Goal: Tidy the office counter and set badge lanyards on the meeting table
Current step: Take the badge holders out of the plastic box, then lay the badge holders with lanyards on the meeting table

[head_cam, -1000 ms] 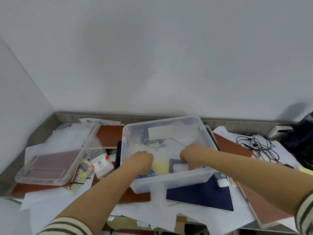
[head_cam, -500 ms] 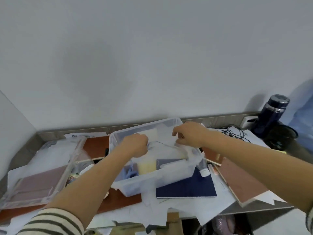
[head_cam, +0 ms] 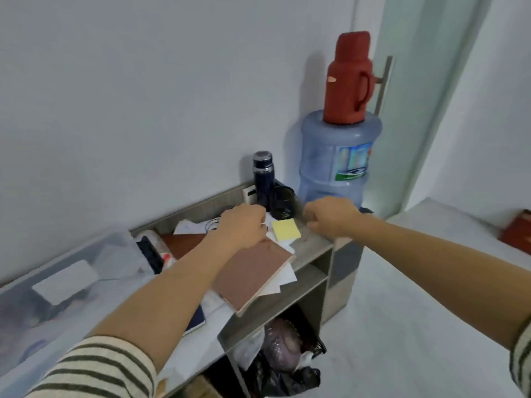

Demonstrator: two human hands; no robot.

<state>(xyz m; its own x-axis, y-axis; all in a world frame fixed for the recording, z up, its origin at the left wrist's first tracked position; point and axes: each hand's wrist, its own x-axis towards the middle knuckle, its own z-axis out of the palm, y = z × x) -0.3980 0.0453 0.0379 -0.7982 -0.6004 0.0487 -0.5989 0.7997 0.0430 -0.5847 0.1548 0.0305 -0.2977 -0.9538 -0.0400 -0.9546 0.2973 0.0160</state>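
Observation:
My left hand (head_cam: 241,225) hovers with curled fingers over the right end of the cluttered counter (head_cam: 313,248), above a brown board (head_cam: 253,274). My right hand (head_cam: 330,216) is also curled, just past a yellow sticky pad (head_cam: 286,229) near the counter's corner. I see nothing clearly held in either fist. A tiny pale speck shows at the left fingertips. The clear plastic box (head_cam: 66,282) lies blurred at the far left. No lanyard is visible.
A dark flask (head_cam: 263,179) and a black cup (head_cam: 284,203) stand at the counter's back corner. Beyond them a blue water jug (head_cam: 339,159) carries a red thermos (head_cam: 347,79). A white table (head_cam: 448,225) is to the right. Bags (head_cam: 281,354) fill the shelf below.
Both hands came up out of the clear box and swung right. My view turned right too, so the box now sits at the far left.

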